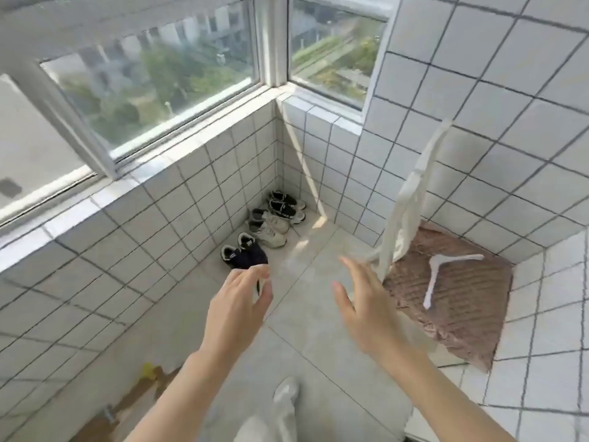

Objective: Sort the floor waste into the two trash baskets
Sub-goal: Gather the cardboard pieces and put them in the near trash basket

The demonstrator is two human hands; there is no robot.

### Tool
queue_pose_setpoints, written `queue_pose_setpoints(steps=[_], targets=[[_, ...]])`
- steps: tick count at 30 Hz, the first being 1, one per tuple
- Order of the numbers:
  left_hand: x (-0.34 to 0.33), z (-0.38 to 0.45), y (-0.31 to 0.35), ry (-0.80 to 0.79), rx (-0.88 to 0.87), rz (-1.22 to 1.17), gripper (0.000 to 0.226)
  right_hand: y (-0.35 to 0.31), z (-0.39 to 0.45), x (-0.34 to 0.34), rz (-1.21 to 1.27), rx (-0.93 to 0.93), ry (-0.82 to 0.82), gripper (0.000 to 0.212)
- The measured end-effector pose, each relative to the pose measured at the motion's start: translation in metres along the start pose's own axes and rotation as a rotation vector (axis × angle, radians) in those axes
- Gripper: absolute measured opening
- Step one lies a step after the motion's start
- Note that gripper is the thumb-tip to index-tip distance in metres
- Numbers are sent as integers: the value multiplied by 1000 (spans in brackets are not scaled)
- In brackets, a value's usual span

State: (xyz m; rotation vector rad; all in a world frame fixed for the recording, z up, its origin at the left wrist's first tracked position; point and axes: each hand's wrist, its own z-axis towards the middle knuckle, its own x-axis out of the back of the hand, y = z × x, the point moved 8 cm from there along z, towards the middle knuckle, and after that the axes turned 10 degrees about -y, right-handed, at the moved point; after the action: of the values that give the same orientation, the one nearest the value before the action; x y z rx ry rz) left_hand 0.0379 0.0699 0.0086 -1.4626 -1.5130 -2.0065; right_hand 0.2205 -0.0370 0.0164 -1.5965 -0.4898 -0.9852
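Head view looks down on both my hands, held out over the floor tiles. My left hand [242, 301] has its fingers loosely curled and holds nothing I can make out; my right hand [366, 311] is spread flat and empty. No trash baskets show. Below my left forearm lie brown cardboard scraps [134, 400] with a yellow bit [148, 370] among them — probably the waste. I judge the cardboard light and fairly stiff, best pinched by an edge. Beyond my left fingers sit dark sneakers [243, 252]; past my right hand, a white hanger [446, 275] — on a brown mat [462, 314].
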Motion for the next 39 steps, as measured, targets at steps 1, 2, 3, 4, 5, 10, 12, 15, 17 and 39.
queue_pose_setpoints(steps=[1,2,3,4,5,10,12,15,17,39], targets=[[2,-21,-10,7,50,-5,20,-6,-8,-15,42,12,-52,45],[3,-40,-19,40,95,8,20,-15,-15,-25,37,46,-97,45],[3,-61,-29,62,129,13,21,-23,-26,-37,27,75,-135,46],[1,-84,-39,84,164,10,21,-29,-36,-48,9,91,-182,47],[2,-107,-50,109,211,3,22,-35,-46,-59,6,114,-212,47],[-4,-207,-95,176,408,-55,22,-64,-88,-97,13,200,-338,48],[-6,-244,-106,208,485,-115,21,-78,-103,-115,13,241,-409,48],[-8,-294,-123,250,606,-169,21,-101,-125,-142,5,307,-495,48],[-11,-324,-133,265,676,-179,21,-120,-140,-160,-6,358,-546,47],[0,-575,-286,477,1198,-476,18,-293,-250,-349,-126,631,-924,45]])
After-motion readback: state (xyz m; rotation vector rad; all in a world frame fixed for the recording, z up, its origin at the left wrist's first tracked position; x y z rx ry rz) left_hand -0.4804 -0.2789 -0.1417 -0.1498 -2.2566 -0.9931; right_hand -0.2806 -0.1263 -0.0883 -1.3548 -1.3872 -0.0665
